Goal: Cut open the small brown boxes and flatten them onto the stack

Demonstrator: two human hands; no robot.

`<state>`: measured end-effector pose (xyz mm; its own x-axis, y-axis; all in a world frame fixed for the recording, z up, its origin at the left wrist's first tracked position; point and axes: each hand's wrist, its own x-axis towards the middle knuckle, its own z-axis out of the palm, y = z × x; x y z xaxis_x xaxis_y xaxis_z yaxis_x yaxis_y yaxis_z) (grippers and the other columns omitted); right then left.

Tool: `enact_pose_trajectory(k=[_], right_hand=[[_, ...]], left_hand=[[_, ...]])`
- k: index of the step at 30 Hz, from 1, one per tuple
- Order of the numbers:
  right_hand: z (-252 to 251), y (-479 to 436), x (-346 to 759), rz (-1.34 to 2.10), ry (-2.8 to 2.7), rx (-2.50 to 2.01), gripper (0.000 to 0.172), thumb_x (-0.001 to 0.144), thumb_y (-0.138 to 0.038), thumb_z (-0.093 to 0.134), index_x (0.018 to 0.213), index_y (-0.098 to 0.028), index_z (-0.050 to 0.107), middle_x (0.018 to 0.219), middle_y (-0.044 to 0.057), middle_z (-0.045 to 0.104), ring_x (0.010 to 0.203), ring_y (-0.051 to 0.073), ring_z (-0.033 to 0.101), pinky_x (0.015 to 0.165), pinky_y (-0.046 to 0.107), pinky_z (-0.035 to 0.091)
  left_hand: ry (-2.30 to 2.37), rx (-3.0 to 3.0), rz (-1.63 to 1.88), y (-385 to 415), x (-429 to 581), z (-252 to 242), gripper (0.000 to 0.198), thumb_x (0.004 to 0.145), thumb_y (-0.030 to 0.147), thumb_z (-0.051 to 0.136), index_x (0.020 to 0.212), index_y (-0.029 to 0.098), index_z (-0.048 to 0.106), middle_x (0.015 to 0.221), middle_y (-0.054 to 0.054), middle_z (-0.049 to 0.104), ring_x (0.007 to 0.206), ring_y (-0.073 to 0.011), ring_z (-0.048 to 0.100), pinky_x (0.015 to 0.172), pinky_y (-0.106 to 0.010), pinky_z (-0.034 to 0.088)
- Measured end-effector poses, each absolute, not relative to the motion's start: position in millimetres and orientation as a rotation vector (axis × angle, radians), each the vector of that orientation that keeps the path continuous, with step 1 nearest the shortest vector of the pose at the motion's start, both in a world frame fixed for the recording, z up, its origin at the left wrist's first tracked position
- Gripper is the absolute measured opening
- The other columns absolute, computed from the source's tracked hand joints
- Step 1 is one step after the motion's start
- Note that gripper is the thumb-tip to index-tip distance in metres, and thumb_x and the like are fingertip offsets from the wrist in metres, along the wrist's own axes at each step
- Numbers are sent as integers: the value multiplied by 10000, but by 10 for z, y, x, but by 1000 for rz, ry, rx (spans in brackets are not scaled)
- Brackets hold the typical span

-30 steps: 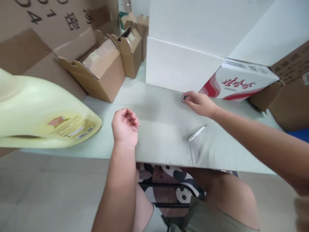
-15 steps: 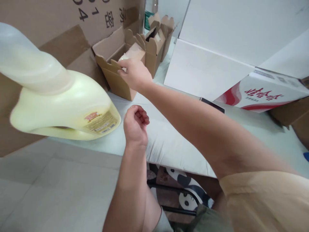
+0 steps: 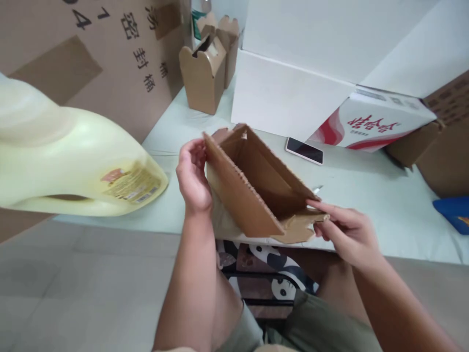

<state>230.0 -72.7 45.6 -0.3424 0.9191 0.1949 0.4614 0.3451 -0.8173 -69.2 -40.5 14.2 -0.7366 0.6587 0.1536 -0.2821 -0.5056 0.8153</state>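
An open cardboard box (image 3: 238, 195) is tilted in front of me at the near edge of the table, its hollow inside facing up. My right hand (image 3: 348, 232) pinches a torn-looking flap at the box's right end between thumb and fingers. At the far left corner, my left hand (image 3: 194, 173) is curled against the box's side; its fingertips are partly hidden behind the cardboard. A pen-like tip (image 3: 317, 189) shows just beyond the box's right edge.
A large yellow jug (image 3: 91, 161) stands at the left, before a big printed carton (image 3: 110, 63). Small cardboard boxes (image 3: 203, 78) stand at the back. A phone (image 3: 305, 150) lies near a white-and-red carton (image 3: 381, 117). Something blue (image 3: 452, 215) sits far right.
My right hand has brought the cardboard box from the back row to the near table edge. My left hand has come up against its left end. My view has shifted right.
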Motion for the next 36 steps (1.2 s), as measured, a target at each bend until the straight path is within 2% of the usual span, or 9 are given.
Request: enact_pose_trajectory(k=[3,6,9,11,14,17,22,29,36], right_hand=[[302,-917,2491,813,-1841,-1285,506,986,-341,655,1491,-304,661,542,-69,541,439,121,468,483,267,447],[214,-890,2472,717,-1787,-1392,467,1014,-405,621,1464,-285,667,633,-43,541,536,146,525,578,314,521],[128,-798,2390,431,-1759,-1481,466,971,-471,675,1391,-272,714,952,66,632,892,239,655,864,467,610],[48,-757,2341,334,-1793,-1436,511,950,-466,704,1427,-285,684,1317,145,595,1283,332,603,1103,582,541],[-79,-744,2307,420,-1858,-1179,701,1002,-355,655,1651,-396,393,1605,129,476,1514,326,494,1186,591,507],[-137,-770,2345,500,-1882,-957,889,1038,-227,569,1721,-476,57,1463,83,646,1372,254,651,1126,543,580],[-84,-878,2513,461,-2053,-966,452,1068,-283,479,1490,-318,636,1479,114,665,1389,302,649,1151,520,574],[-174,-992,2541,322,-2020,-960,476,1066,-425,503,1507,-299,632,1456,128,655,1347,330,655,1107,543,587],[-175,-1042,2521,321,-1986,-920,476,1060,-351,512,1523,-305,611,1444,120,645,1347,306,647,1138,512,565]], left_hand=[[1006,771,2141,-366,-555,153,399,918,596,621,990,236,776,953,-56,706,950,-220,663,913,-307,509],[1048,1011,2038,-380,-469,153,401,912,600,640,886,237,808,903,-64,703,932,-230,649,940,-324,517],[1186,1165,1907,-387,-432,143,379,900,549,712,723,217,754,835,-67,667,886,-221,627,901,-306,515],[1271,1221,1816,-370,-426,126,362,905,502,742,693,213,696,757,-36,605,771,-187,567,802,-287,496],[1395,1319,1739,-318,-432,79,259,896,439,770,779,225,681,764,-6,599,735,-169,552,755,-284,491],[1480,1424,1683,-260,-432,23,199,865,350,787,1036,258,744,1007,-29,732,909,-199,654,877,-318,547],[1423,1542,1673,-181,-358,-33,140,885,250,745,1009,282,800,1122,-46,745,1040,-215,693,1004,-377,584],[1324,1538,1646,-56,-228,-52,117,889,189,750,950,256,824,1087,-43,745,1082,-215,717,1094,-415,571],[1311,1475,1680,-101,-181,-60,122,881,170,764,882,267,838,1054,-44,762,1088,-233,725,1069,-412,592]])
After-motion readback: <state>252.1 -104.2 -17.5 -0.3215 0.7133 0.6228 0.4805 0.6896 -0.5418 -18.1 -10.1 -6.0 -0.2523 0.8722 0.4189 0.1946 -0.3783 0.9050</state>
